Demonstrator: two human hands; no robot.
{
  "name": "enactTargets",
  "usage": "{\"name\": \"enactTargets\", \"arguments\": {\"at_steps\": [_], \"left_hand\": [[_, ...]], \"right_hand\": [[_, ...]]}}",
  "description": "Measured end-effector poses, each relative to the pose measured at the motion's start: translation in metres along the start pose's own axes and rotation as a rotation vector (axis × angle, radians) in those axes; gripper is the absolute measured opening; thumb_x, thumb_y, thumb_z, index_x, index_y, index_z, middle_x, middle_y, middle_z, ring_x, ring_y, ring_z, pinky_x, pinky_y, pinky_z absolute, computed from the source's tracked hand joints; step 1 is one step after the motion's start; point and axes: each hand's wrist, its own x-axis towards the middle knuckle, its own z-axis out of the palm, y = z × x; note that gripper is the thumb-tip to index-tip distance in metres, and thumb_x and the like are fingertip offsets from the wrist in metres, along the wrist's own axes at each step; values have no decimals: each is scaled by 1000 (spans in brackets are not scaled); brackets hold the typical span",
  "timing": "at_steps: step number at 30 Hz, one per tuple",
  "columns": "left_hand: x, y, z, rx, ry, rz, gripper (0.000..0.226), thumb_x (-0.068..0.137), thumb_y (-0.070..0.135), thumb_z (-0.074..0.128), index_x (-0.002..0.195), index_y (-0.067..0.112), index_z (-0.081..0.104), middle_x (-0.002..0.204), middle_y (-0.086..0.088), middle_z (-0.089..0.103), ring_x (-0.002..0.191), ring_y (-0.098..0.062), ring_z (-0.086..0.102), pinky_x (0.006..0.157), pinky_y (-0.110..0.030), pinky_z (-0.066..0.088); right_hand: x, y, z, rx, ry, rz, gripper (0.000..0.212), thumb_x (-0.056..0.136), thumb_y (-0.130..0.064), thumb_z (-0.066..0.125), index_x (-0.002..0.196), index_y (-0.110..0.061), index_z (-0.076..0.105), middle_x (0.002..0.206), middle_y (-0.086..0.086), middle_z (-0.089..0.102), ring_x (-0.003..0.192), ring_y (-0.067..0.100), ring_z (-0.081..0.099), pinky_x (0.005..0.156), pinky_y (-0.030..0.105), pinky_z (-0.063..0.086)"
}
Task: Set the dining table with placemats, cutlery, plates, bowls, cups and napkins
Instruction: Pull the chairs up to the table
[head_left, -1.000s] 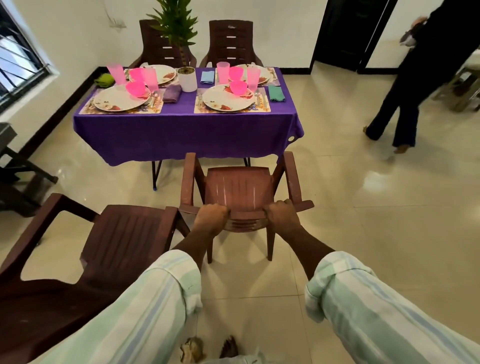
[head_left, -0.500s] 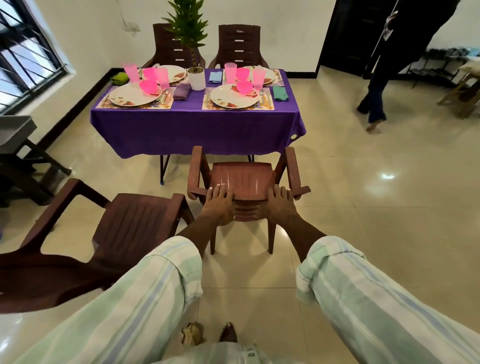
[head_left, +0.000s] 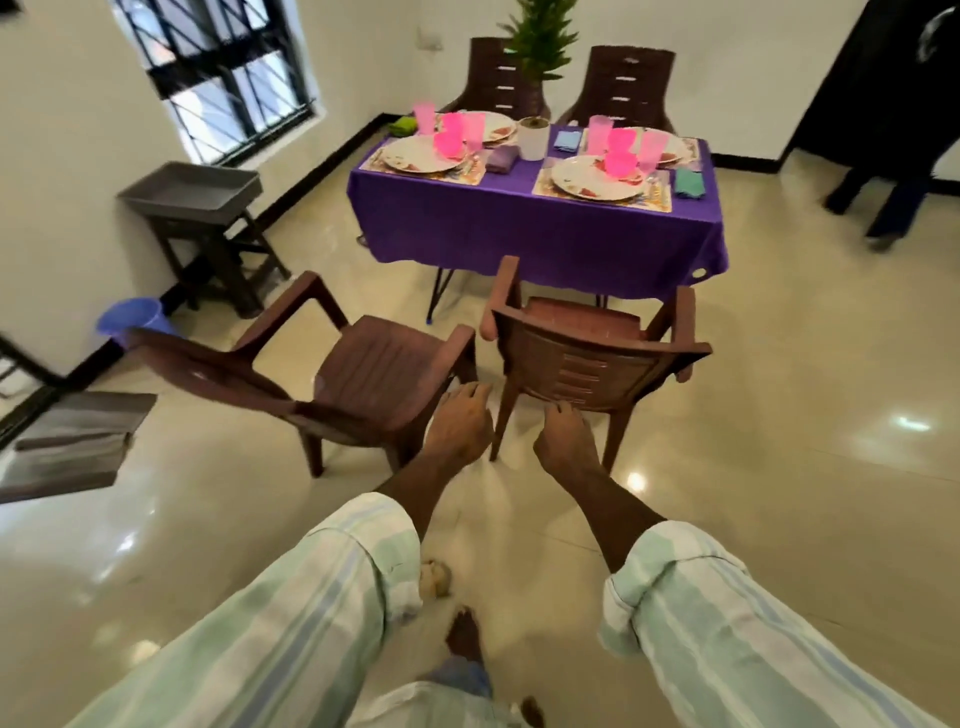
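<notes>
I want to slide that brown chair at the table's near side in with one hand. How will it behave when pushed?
The brown chair looks like moulded plastic, so probably light for its size. On the glossy tiled floor its thin legs would likely glide easily. Pushed high on the backrest, it may tip or swivel rather than track straight.

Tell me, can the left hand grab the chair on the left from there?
Probably yes. The left hand hangs empty just beside the left chair, close to its armrest, and nothing sits between them. A small move sideways should do it.

4 floral plates, pink cups, napkins on placemats.
</notes>
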Motion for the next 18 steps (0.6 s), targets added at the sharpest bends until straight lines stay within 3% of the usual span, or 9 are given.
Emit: {"name": "enactTargets", "arguments": {"at_steps": [5,10,12,15,18], "left_hand": [[-48,-69,-30,-7,66,-133,62,87,20,57,145,20,34,141,-6,47,129,-24,43,111,-43,34],[-93,-149,-65,-21,174,-247,85,82,40,64,148,14,17,151,-16,23,140,-33,25,115,-51,28],[-106,-195,-82,32,239,-243,85,80,47,57,146,13,16,149,-15,21,139,-35,24,113,-51,28],[-125,-264,-112,43,420,-206,68,82,40,52,137,13,24,140,-11,24,132,-31,27,109,-48,33],[-131,-332,-146,89,326,-263,71,86,26,59,145,11,22,151,-16,19,141,-34,19,116,-45,21]], "right_hand": [[-21,-71,26,21,-22,-114,32,82,-8,59,114,-7,57,117,14,60,109,33,56,94,39,44],[-21,-165,48,42,38,-214,31,82,-8,56,113,-6,56,115,14,58,107,32,54,91,37,43],[-14,-219,57,84,95,-269,35,86,-14,54,119,-5,54,121,15,53,110,32,51,96,40,43],[-8,-302,75,173,129,-310,55,84,-38,45,131,-10,43,134,13,44,123,30,42,106,45,39],[-1,-378,108,115,84,-367,69,87,-48,45,143,-9,35,148,15,36,139,32,31,116,47,26]]}}
